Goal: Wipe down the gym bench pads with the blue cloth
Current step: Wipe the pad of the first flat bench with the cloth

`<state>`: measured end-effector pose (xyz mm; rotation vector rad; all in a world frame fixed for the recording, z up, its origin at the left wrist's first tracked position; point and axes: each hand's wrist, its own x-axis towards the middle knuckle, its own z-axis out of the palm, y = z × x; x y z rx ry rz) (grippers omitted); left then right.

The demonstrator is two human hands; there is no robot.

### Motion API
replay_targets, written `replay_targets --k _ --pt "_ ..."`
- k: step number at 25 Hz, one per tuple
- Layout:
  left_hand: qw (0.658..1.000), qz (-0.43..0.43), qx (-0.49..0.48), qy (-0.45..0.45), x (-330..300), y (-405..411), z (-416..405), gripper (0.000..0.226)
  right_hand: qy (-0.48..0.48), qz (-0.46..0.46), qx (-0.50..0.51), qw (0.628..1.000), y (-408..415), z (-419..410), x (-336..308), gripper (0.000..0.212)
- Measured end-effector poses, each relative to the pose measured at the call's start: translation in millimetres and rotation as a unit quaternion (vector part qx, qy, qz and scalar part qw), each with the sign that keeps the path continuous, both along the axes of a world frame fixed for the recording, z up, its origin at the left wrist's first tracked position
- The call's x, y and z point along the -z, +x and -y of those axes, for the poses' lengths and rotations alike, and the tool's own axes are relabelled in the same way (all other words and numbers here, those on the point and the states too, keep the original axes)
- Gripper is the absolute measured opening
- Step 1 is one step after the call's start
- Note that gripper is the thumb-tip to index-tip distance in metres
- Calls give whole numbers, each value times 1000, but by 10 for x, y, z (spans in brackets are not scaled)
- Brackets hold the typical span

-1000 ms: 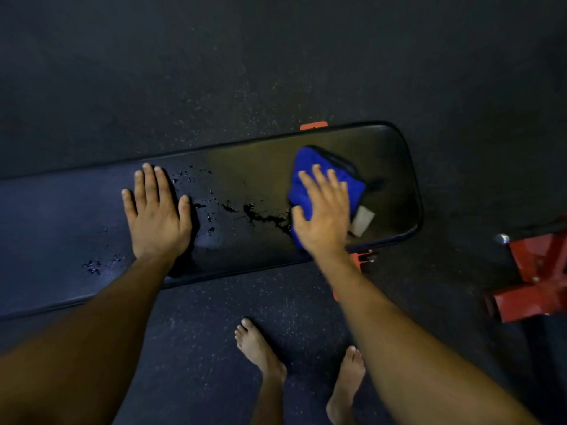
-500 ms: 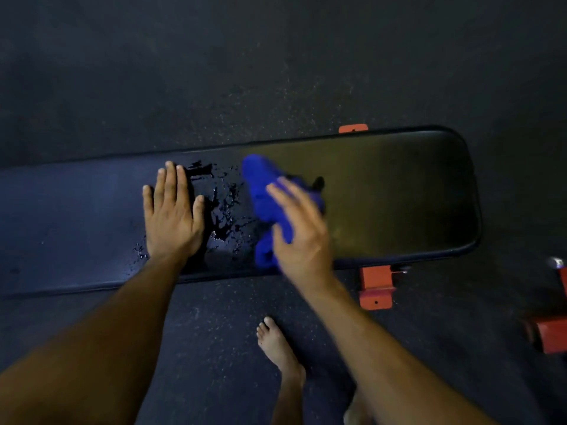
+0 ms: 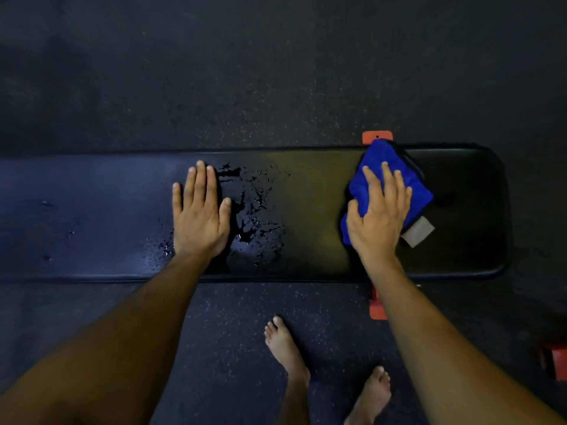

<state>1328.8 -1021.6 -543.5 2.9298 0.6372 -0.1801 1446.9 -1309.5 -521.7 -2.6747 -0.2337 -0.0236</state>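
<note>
A person's left hand [image 3: 199, 220] stays flat, fingers straight, on the black gym bench pad [image 3: 316, 207] beside beaded liquid [image 3: 251, 210], while the right hand [image 3: 379, 216], fingers spread, presses the blue cloth [image 3: 389, 179], swept rightward from mid-pad half a second ago, near the pad's right end.

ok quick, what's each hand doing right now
Left hand: open, flat on the pad, holding nothing.
Right hand: open, fingers spread, pressing the cloth onto the pad.
</note>
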Motion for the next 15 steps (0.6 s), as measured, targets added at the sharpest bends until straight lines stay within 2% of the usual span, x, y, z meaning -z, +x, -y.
replay_targets --k 4,7,9,11,15 --pt "997 22 33 -64 -92 -109 -329 70 7 -8 -63 998 -83 -683 -12 62" --pt "993 38 -106 -17 -72 -341 -694 68 36 -16 -164 986 -284 -1243 19 67" --pt "990 38 -138 -3 12 -346 -752 65 74 -19 -240 968 -425 -1467 70 71" --pt "991 40 -124 4 28 -333 -721 65 105 -36 -301 947 -562 -1522 77 71" --pt "992 27 -125 1 1 -327 -755 67 147 -135 -375 905 -715 -1366 -57 64"
